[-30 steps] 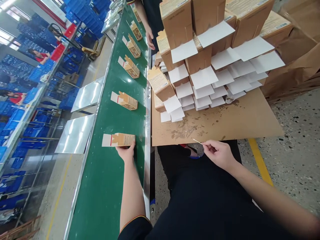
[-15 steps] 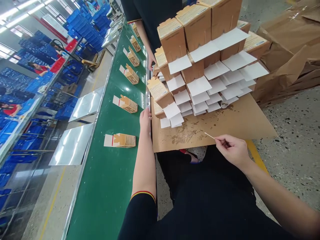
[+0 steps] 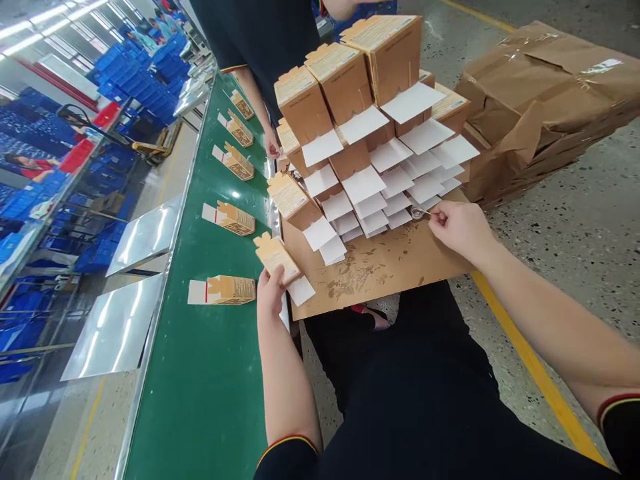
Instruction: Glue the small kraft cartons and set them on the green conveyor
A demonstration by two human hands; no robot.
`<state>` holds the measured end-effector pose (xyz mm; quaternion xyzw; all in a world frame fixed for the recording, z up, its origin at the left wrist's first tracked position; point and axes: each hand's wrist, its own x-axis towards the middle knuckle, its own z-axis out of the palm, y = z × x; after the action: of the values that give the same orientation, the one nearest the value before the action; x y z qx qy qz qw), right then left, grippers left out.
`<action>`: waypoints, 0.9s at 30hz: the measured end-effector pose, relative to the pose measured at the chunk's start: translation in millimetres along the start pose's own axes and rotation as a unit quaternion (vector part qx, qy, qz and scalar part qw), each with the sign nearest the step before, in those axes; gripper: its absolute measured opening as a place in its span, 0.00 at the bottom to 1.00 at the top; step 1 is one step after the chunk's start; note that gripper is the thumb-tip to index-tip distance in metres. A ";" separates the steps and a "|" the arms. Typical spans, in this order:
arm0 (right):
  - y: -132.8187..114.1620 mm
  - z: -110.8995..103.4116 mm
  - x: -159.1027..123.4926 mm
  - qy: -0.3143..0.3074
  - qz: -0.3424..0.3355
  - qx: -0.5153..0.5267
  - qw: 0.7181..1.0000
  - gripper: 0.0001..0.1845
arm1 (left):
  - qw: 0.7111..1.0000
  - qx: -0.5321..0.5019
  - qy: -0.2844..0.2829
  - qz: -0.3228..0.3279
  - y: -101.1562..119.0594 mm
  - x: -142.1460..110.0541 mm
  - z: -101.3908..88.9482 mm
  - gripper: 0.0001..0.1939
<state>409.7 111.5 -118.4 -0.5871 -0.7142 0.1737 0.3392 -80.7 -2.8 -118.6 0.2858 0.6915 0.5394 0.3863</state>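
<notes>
With the left hand (image 3: pixel 271 293) gripping the cardboard carton (image 3: pixel 275 255) and right hand (image 3: pixel 463 230) pinching the thin stick (image 3: pixel 425 211), steady it by the round dish (image 3: pixel 416 213).

Counted: five cartons (image 3: pixel 235 290) on the green conveyor belt (image 3: pixel 200 387); one hand-held carton (image 3: pixel 277 257); one thin stick (image 3: pixel 425 211); two metal panels (image 3: pixel 115 327); one pallet jack (image 3: pixel 150 149). Stacked cartons (image 3: pixel 340 83) overlap, uncountable.

A long green surface (image 3: pixel 210 373) carried a spaced row of small cartons (image 3: pixel 233 290) with raised flaps. Beside it, a brown board (image 3: pixel 395 270), blotched with dark spots, bore stacked boxes (image 3: pixel 343 83), white flaps jutting out, and a small round dish (image 3: pixel 417 213) near them.
</notes>
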 end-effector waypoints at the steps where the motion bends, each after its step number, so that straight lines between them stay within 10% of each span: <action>1: 4.2 3.3 8.1 -0.014 -0.006 -0.008 1.000 0.14 | 0.999 -0.026 0.005 -0.018 -3.8 -11.4 -2.3 0.25; 6: 14.8 5.3 20.8 -0.037 0.003 -0.003 0.999 0.16 | 0.994 -0.090 -0.054 0.008 -20.9 -54.6 17.0 0.36; 11: -16.2 7.3 -24.4 0.023 -0.012 0.063 0.998 0.03 | 0.993 -0.093 -0.061 0.035 -29.4 -64.4 36.6 0.47; 19: -112.3 118.0 -126.4 -0.151 -0.179 0.139 0.962 0.13 | 0.995 -0.062 -0.035 0.063 -36.6 -73.4 45.0 0.51; 27: -109.5 149.6 -136.5 -0.154 -0.239 0.092 0.954 0.16 | 0.997 -0.045 -0.015 0.061 -36.3 -84.0 51.6 0.48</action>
<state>238.8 -24.1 -192.1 -0.3317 -0.8581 0.2409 0.3091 8.8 -53.1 -140.9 0.3180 0.6422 0.5881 0.3749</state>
